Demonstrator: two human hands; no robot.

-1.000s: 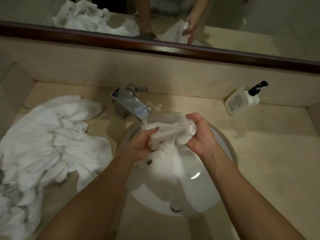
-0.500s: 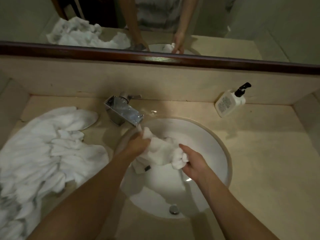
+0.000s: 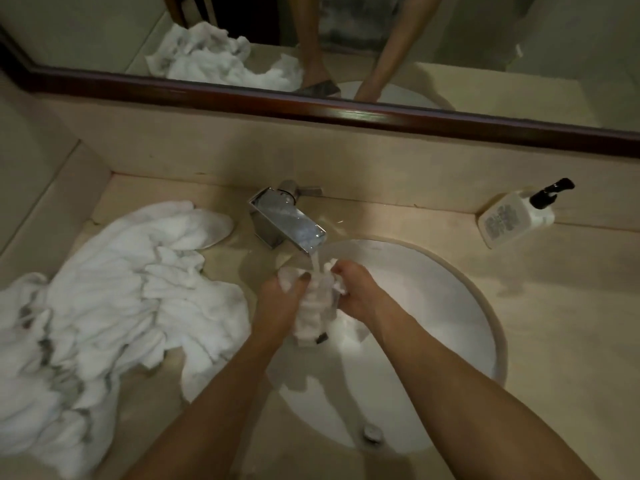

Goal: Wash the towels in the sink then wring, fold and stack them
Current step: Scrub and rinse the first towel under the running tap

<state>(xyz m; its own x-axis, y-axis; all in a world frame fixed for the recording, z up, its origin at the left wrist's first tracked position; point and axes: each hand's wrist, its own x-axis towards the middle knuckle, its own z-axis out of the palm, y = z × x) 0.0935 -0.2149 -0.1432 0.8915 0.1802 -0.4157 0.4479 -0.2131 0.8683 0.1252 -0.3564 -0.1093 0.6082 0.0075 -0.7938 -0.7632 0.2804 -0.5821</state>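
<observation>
Both hands, left hand and right hand, grip the towel under the faucet; its stream could splash onto the counter.

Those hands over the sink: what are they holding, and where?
A small white towel, bunched under the tap; left hand grips its left side, right hand its right.

A bathroom: a round white sink under a chrome faucet, framed mirror across the top, soap dispenser upper right.
</observation>
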